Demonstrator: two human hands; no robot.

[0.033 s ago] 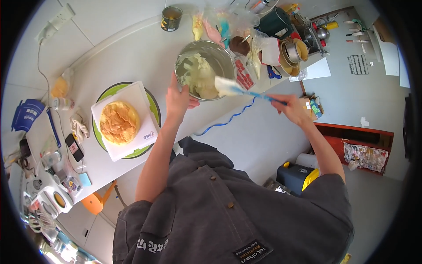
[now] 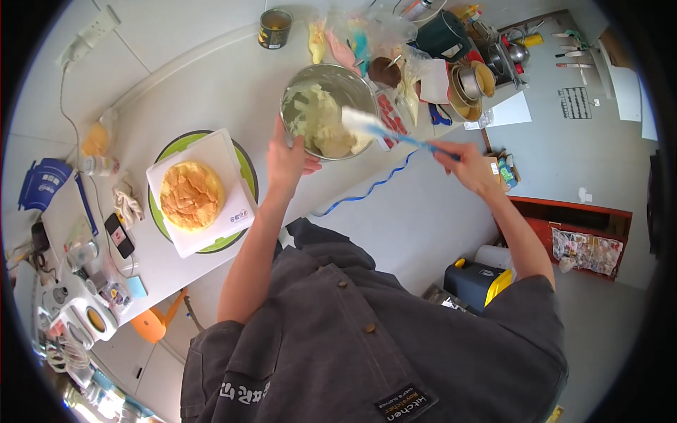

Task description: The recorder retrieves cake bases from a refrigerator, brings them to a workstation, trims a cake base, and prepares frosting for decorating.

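Note:
My left hand [image 2: 288, 161] grips the near left wall of a steel mixing bowl [image 2: 363, 83], which is tilted toward me. Pale cream [image 2: 317, 120] clings to its inside and lies at the bottom. In my right hand [image 2: 462, 166] is the handle of a blue spatula [image 2: 405, 138]. Its blade, thickly coated with whitish cream [image 2: 361, 121], is over the bowl's right rim and slightly blurred. To the left, a round golden-brown sponge cake [image 2: 192, 196] sits on a white square board [image 2: 236, 208], on top of a green round turntable [image 2: 161, 149].
Filled piping bags [image 2: 341, 53], a tin can [image 2: 275, 29] and a tray of red fruit [image 2: 392, 118] stand behind and right of the bowl. Nested pans [image 2: 471, 88] are farther right. A phone [image 2: 119, 235] and cloth [image 2: 127, 203] lie left. A blue cord [image 2: 374, 188] hangs past the counter edge.
My right hand has risen slightly, and the spatula's cream-covered blade has shifted a little up and left over the bowl. My left hand and the bowl have barely moved.

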